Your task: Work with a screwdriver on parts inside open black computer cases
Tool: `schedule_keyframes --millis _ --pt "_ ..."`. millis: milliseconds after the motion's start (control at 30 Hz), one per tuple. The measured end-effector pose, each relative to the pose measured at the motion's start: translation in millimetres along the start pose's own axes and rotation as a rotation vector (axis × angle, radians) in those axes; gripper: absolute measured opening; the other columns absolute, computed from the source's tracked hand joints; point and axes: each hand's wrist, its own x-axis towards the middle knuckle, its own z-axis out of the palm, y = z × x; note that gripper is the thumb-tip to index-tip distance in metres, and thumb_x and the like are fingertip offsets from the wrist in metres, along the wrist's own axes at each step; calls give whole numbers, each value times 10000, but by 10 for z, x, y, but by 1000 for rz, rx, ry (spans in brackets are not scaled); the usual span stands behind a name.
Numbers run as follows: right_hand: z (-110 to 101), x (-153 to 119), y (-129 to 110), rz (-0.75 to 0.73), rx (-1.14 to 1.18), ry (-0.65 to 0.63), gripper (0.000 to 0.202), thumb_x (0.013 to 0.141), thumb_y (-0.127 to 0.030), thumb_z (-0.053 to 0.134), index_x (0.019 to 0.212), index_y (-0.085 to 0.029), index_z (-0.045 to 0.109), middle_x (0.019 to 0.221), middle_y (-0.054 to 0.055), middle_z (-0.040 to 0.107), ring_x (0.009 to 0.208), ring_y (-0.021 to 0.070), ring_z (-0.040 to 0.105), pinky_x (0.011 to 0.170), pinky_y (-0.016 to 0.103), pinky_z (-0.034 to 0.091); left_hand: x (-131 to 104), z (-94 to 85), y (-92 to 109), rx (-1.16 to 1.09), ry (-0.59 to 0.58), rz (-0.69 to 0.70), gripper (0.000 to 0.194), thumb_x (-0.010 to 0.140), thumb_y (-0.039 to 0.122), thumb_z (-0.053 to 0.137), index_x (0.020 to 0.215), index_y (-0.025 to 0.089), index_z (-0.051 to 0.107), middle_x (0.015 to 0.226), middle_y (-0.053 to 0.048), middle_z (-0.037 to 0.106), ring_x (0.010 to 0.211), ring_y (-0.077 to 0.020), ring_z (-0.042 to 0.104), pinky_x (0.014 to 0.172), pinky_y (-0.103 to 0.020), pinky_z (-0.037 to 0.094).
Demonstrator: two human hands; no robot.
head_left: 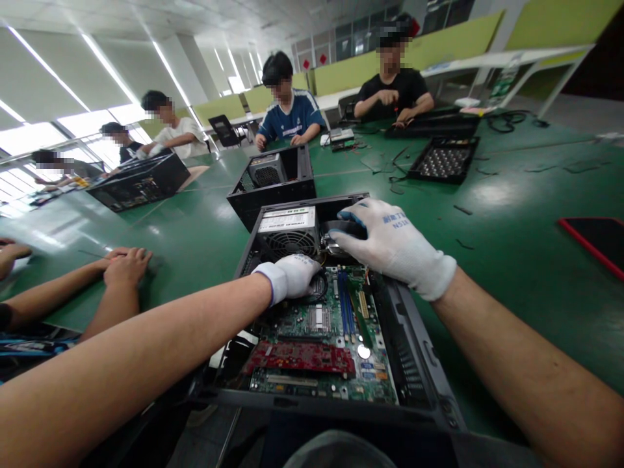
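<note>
– Where are the 2 hands?
– Both gloved, over the open case (pixel 431 354), which lies on the near edge of the table (pixel 517 214).
– What's the left hand (pixel 295 274) doing?
– It's in the case, just in front of the power supply (pixel 287 237), by a black cable (pixel 320 289). Its fingertips are hidden, so I can't tell if it grips anything.
– And the right hand (pixel 392 240)?
– Curved, thumb and fingers either side of a dark part (pixel 348 227) at the far right corner. I can't tell how firmly it holds.
– Inside, nearer the person?
– A green board (pixel 334 331), with 2 blue slots (pixel 346 302) and a red card (pixel 302 359) across it.
– Beyond?
– Another case (pixel 277 197), and 5 people along the table.
</note>
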Motion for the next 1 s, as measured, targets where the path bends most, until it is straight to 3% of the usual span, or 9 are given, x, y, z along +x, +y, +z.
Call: schedule_keyframes --millis 700,1000 --pt "7 -3 24 -16 -13 -9 438 949 -508 585 1155 -142 708 1094 134 695 1014 288 628 920 413 471 -4 9 5 -5 0 9 396 875 323 711 1237 163 696 1241 -135 734 1144 -288 704 988 -331 549" --pt "-11 -6 -1 -13 5 0 407 940 -498 601 1119 -151 717 1079 128 704 991 279 638 912 405 475 37 11 20 2 -51 -4 574 786 358 826 1282 126 654 1309 -176 700 1190 -320 683 1019 -361 546"
